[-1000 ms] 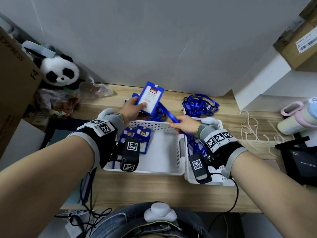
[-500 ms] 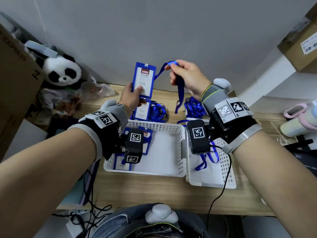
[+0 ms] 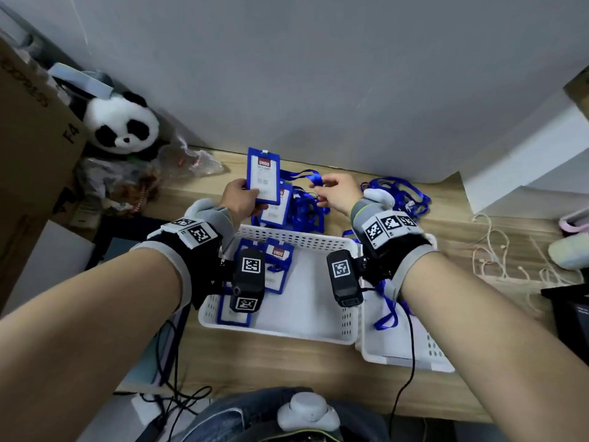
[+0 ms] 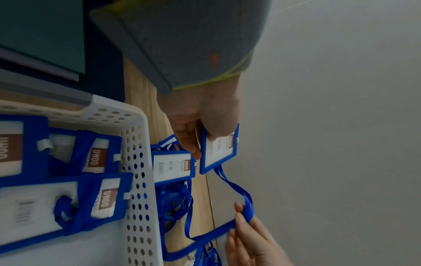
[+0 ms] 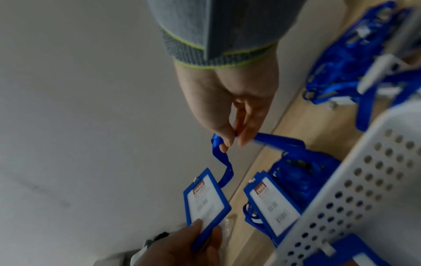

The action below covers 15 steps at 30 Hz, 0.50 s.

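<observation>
My left hand (image 3: 242, 199) grips the lower end of a blue ID card holder (image 3: 263, 175) and holds it upright above the desk's far edge; the left wrist view shows the same holder (image 4: 218, 153). My right hand (image 3: 331, 191) pinches its blue lanyard (image 3: 314, 180), which loops from the holder to my fingers (image 5: 227, 142). A second holder (image 3: 274, 208) lies on the desk on a pile of blue lanyards (image 3: 306, 208). Several more holders (image 3: 274, 266) lie in the left white basket (image 3: 302, 239).
A second white basket (image 3: 408, 355) at the right holds blue lanyards. More lanyards (image 3: 398, 193) are heaped behind it. A panda plush (image 3: 122, 124), a cardboard box (image 3: 28, 129), white cords (image 3: 503, 256) and a wall close behind border the desk.
My right hand has come down from high by the wall to the holder's level, still pinching the lanyard. My left hand keeps the holder upright and has dropped slightly.
</observation>
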{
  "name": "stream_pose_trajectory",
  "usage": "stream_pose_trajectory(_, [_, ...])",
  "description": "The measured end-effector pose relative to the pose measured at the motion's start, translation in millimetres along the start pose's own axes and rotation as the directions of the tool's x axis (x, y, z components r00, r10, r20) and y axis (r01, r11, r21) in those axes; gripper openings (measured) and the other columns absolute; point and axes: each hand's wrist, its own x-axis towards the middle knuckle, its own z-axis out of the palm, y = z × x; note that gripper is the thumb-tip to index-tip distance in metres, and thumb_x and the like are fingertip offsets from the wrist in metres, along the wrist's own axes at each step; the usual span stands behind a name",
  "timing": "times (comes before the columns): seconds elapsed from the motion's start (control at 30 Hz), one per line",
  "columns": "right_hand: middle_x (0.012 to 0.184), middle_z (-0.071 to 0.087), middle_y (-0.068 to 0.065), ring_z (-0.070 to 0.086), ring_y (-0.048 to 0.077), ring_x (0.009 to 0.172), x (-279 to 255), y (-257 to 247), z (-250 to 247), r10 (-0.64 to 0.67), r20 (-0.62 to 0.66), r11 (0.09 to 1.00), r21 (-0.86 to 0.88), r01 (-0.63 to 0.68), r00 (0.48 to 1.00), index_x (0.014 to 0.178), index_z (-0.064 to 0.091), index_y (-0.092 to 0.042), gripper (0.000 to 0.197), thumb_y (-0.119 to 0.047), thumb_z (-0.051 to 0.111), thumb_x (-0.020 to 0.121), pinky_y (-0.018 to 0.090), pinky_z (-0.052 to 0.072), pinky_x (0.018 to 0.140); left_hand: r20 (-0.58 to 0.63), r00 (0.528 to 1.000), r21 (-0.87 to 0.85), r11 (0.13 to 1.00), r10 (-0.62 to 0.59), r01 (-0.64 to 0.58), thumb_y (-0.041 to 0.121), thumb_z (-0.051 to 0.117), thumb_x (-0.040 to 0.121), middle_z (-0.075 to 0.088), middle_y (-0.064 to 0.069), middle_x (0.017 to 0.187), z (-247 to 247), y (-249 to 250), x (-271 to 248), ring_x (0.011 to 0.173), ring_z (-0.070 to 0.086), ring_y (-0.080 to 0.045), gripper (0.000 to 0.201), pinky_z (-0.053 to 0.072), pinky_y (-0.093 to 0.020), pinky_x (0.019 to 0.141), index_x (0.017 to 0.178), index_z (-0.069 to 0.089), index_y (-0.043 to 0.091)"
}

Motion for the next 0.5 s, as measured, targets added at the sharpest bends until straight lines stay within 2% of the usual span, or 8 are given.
stream_pose_trajectory(0.03, [0.078,0.057,0.004,0.049,0.008,0.059,3.8,3.0,2.6,0.036,0.033,0.998,0.057,-0.037,0.999,0.102,0.066,0.004,0.018,0.002,0.053,0.090,0.009,0.049,0.049,0.009,1.000,0.015,1.000,-0.017,0.017,0.003,0.042,0.097,0.057,-0.020,0.125,1.3,-0.3,2.9,0.066,0.059,-0.014,0.034,0.053,-0.025,0.060,0.130,0.043,0.000])
stream_pose_trajectory(0.1, [0.093,0.062,0.011,0.055,0.010,0.065,9.8,7.6,7.6,0.110,0.067,0.984,0.136,-0.118,0.992,0.089,0.063,0.001,0.010,0.003,0.053,0.090,0.011,0.051,0.056,0.024,0.999,0.065,0.997,-0.037,0.035,0.001,0.045,0.096,0.057,-0.020,0.125,4.3,-2.0,6.8,0.065,0.058,-0.014,0.035,0.052,-0.023,0.060,0.131,0.044,-0.001])
stream_pose_trajectory(0.13, [0.102,0.063,0.016,0.057,0.011,0.066,13.7,9.5,9.5,0.148,0.069,0.971,0.179,-0.158,0.987,0.090,0.060,0.000,0.007,0.003,0.054,0.090,0.012,0.052,0.057,0.029,0.999,0.096,0.995,-0.039,0.036,0.001,0.046,0.095,0.057,-0.020,0.124,5.9,-2.1,8.8,0.066,0.058,-0.016,0.035,0.051,-0.021,0.060,0.130,0.045,-0.001])
stream_pose_trajectory(0.23, [0.114,0.062,0.022,0.061,0.018,0.076,27.9,17.2,15.4,0.209,0.090,0.943,0.244,-0.225,0.974,0.116,0.054,0.009,0.027,0.002,0.055,0.090,0.013,0.053,0.062,0.047,0.998,0.166,0.985,-0.052,0.043,-0.001,0.050,0.093,0.058,-0.019,0.120,12.0,-5.4,17.6,0.085,0.058,-0.022,0.036,0.049,-0.019,0.060,0.129,0.048,-0.004])
stream_pose_trajectory(0.3, [0.106,0.062,0.019,0.060,0.020,0.088,30.2,18.2,17.9,0.223,0.136,0.935,0.249,-0.251,0.965,0.123,0.051,0.011,0.035,-0.002,0.056,0.090,0.017,0.054,0.073,0.059,0.996,0.182,0.982,-0.065,0.053,-0.002,0.051,0.092,0.059,-0.018,0.114,16.5,-7.3,22.6,0.093,0.057,-0.025,0.035,0.052,-0.025,0.070,0.127,0.050,-0.006])
stream_pose_trajectory(0.37, [0.114,0.058,0.018,0.058,0.021,0.097,34.7,22.8,22.4,0.243,0.201,0.931,0.227,-0.287,0.949,0.127,0.048,0.008,0.040,-0.009,0.056,0.092,0.024,0.051,0.085,0.074,0.993,0.195,0.978,-0.090,0.074,-0.003,0.051,0.092,0.058,-0.019,0.120,20.2,-9.4,28.9,0.104,0.060,-0.031,0.036,0.053,-0.032,0.080,0.127,0.050,-0.005])
stream_pose_trajectory(0.43, [0.116,0.054,0.017,0.059,0.021,0.090,39.1,24.9,27.1,0.279,0.216,0.932,0.175,-0.318,0.936,0.129,0.047,0.002,0.041,-0.016,0.056,0.093,0.028,0.052,0.077,0.081,0.989,0.203,0.973,-0.124,0.105,-0.004,0.051,0.091,0.057,-0.019,0.125,21.6,-12.7,36.7,0.111,0.058,-0.034,0.036,0.051,-0.032,0.085,0.127,0.051,-0.005])
stream_pose_trajectory(0.5, [0.101,0.057,0.012,0.057,0.014,0.065,42.5,28.0,28.9,0.286,0.176,0.951,0.065,-0.301,0.942,0.112,0.057,-0.008,0.023,-0.020,0.056,0.092,0.025,0.048,0.059,0.068,0.987,0.237,0.964,-0.143,0.124,-0.004,0.053,0.090,0.059,-0.017,0.123,20.4,-19.1,45.8,0.105,0.060,-0.031,0.036,0.050,-0.031,0.086,0.126,0.053,-0.004])
